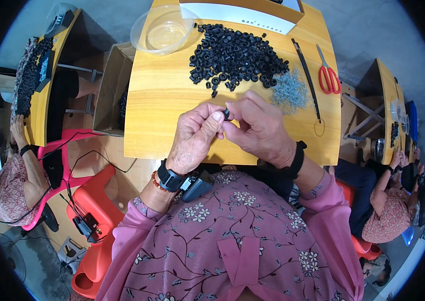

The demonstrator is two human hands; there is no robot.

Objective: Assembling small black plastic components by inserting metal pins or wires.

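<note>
- Left hand (196,131) and right hand (260,130) meet above the near part of a wooden table (162,100), thumbs and fingertips pinching one small black piece (226,114) between them (the fingers hide much of it).
- Just beyond, a heap of short black pieces (237,55) spreads over the middle of the tabletop, a few strays at its near side.
- Against the heap's right side lies a cluster of pale bluish bits (290,93) (too fine to tell apart).
- Farther right, a thin black rod (307,75) lies beside red-handled scissors (329,79), blades pointing away.
- Near the heap's far left corner stands a clear round bowl (163,32).
- At the table's far side sits a white box (242,16).
</note>
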